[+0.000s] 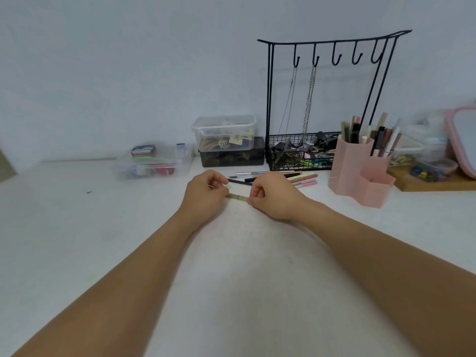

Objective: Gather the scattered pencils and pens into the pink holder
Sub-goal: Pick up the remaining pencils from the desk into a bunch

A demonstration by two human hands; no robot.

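A short beige pencil (238, 197) lies just above the white table, gripped at both ends: my left hand (206, 194) pinches its left end and my right hand (273, 195) its right end. Behind my hands several pens and pencils (278, 176) lie side by side on the table, black, silver and pink ones. The pink holder (360, 171) stands to the right, with several pens and pencils upright in its tall back compartments; its low front cup looks empty.
A black wire rack (304, 150) with hooks and chains stands behind the pens. Two stacked lidded boxes (226, 143) and a clear tub (154, 161) sit at the back left. A wooden tray (438, 181) and a pink-framed mirror (461, 140) are far right.
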